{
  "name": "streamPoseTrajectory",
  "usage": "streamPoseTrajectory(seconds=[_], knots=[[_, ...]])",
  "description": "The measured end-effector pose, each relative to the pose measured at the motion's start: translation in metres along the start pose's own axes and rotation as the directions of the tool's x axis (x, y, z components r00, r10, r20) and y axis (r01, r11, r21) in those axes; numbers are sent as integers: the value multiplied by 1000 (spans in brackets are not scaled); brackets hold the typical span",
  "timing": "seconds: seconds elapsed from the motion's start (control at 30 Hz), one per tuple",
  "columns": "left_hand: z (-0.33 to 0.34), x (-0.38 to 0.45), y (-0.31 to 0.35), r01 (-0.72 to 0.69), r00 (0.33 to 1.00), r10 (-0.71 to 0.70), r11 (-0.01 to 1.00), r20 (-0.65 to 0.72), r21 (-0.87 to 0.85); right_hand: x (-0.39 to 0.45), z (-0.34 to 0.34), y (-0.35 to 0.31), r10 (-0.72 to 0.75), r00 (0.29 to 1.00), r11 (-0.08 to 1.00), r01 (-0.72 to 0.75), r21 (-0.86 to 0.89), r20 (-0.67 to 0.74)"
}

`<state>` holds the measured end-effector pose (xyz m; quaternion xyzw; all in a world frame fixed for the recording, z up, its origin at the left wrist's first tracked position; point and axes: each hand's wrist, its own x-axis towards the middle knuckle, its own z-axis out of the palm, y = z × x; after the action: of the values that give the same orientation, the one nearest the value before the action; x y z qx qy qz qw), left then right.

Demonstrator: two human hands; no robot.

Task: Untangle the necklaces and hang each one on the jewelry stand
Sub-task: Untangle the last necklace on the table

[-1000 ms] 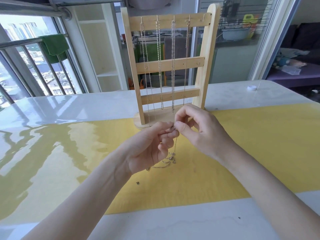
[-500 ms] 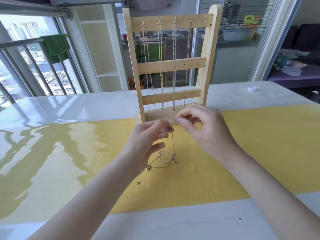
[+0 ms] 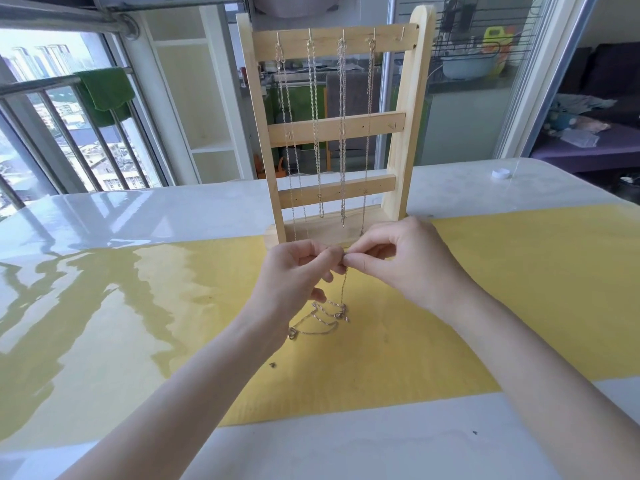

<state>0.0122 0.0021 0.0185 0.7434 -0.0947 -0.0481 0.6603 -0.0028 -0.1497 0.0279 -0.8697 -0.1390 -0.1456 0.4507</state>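
Silver links of the last loose thin chain necklace [image 3: 341,289] are now drawn up taut from the yellow mat [image 3: 485,289], where a second ago more of it was bunched between the two hands; its lower coils remain in a small heap on the mat at about 6 o'clock from the fingertips. The change suggests the tangle is largely worked out and that the clasp end is being readied for hanging.

At 9 o'clock of the pinch point, the left hand [image 3: 294,275] is held palm inward with the wrist slightly bent, its thumb and forefinger pinched on the top of the chain and the other fingers curled loosely below. At 3 o'clock, the right hand [image 3: 405,261] is seen knuckles up, thumb and forefinger closed on the same short stretch of chain, fingertips almost touching those of the left.

Beyond the hands, at 12 o'clock, the pale wooden ladder-shaped jewelry stand [image 3: 412,133] stands upright on the glossy white tabletop [image 3: 173,209], with four chains already hung from the top rail hooks. One bare small metal hook [image 3: 401,34] is left at the right end, judged to be the place for this necklace.
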Motion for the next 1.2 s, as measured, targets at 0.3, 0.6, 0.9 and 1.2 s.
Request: streamPoseTrajectory(seconds=[0.3, 0.6, 0.9, 1.2], knots=[[-2, 3, -1, 135, 986, -142, 988, 86, 78, -2, 12, 10, -367, 929, 823, 349, -448, 49], [0, 2, -11, 562, 809, -468, 793, 357, -234, -6, 20, 15, -538, 831, 659, 520, -544, 141], [-2, 5, -7, 386, 909, -279, 844, 310, -372, -6, 18, 20, -509, 850, 803, 411, -431, -137], [-9, 6, 3, 16, 997, 4, 968, 81, -249, -4, 11, 30, -244, 924, 967, 254, -3, -294]])
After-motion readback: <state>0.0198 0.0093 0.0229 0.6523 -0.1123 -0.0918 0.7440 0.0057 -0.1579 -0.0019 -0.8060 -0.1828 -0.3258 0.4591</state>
